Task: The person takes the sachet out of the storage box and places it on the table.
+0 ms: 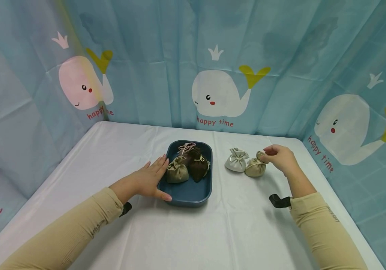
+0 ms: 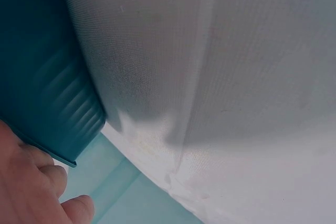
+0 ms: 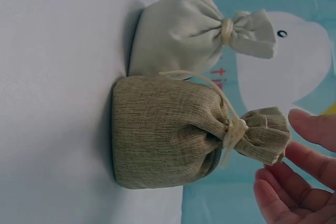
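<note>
A blue rectangular tray [image 1: 187, 195] holds several small drawstring pouches: an olive pouch [image 1: 177, 171], a dark brown pouch [image 1: 199, 168] and another behind them with a pink cord [image 1: 186, 148]. Fingers spread, my left hand [image 1: 149, 178] rests along the tray's left rim, its thumb at the front corner. On the table to the right, a tan pouch [image 3: 163, 132] stands upright beside a white pouch [image 3: 176, 38], both tied at the neck. My right hand [image 3: 307, 174] is at the tan pouch's gathered top, with thumb and fingertips loosely apart right at its edge.
A white cloth [image 1: 165, 236] covers the table. Blue curtains [image 1: 145, 75] printed with whales enclose its back and sides. A black wrist mount [image 1: 279, 201] juts inward from the right sleeve, another [image 1: 126, 209] from the left sleeve.
</note>
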Motion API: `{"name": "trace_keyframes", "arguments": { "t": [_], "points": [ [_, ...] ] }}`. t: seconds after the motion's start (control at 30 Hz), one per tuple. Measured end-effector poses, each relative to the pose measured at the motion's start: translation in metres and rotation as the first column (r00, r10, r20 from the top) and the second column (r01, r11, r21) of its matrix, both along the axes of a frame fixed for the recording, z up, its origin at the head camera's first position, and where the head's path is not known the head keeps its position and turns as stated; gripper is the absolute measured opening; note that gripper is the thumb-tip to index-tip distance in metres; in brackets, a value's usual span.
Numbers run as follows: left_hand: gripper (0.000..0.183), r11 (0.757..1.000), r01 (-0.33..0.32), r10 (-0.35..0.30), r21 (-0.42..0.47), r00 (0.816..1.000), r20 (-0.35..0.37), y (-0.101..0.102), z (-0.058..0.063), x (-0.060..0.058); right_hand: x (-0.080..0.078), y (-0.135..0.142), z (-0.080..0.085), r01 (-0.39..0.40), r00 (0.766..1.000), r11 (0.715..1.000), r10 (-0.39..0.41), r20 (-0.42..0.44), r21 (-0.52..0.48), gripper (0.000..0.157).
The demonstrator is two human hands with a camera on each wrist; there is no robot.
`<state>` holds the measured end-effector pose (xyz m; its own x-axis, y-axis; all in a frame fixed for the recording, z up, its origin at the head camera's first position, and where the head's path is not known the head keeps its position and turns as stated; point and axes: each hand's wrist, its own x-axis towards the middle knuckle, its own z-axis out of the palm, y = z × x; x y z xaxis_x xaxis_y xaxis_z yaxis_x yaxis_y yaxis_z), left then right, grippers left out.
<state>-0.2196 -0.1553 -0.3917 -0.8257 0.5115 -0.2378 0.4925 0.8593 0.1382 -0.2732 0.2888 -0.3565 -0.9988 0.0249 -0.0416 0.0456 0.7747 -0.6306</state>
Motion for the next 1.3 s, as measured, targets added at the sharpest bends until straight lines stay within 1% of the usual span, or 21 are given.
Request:
{"name": "trace_keyframes", "arguments": {
  "t": [0.13,0.3,0.53,0.63,0.83,1.07,1.3],
  "points": [
    [0.127,1.000,-0.002,0.002,0.004,1.000,0.004,0.000,0.001,0.000,0.000,0.003,0.003,0.001,1.000,1.000,-0.001,-0.017,-0.004,0.044],
    [0.127,1.000,-0.004,0.004,-0.004,1.000,0.004,0.000,0.002,0.000,0.001,0.003,0.009,-0.011,0.998,1.000,0.011,-0.066,-0.010,0.041],
    [0.126,1.000,0.009,-0.010,0.015,1.000,0.011,0.001,0.005,0.001,0.004,-0.004,0.019,-0.026,0.995,0.999,0.023,-0.096,-0.030,0.042],
    [0.126,1.000,0.010,-0.010,0.006,1.000,0.014,0.001,0.006,0.002,0.005,-0.011,0.023,-0.045,0.994,0.998,0.040,-0.100,-0.048,0.040],
    [0.127,1.000,0.003,-0.003,0.007,1.000,0.009,0.001,0.007,0.001,0.005,-0.027,0.031,-0.112,0.986,0.993,0.105,-0.133,-0.048,0.039],
    [0.128,1.000,0.010,-0.010,0.011,1.000,0.001,0.000,0.005,0.000,0.003,-0.049,0.035,-0.158,0.984,0.984,0.150,-0.100,-0.078,0.036],
    [0.128,1.000,0.011,-0.011,0.010,1.000,0.007,0.000,0.002,0.001,0.002,-0.077,0.040,-0.224,0.972,0.970,0.216,-0.098,-0.093,0.030]
  ]
}}
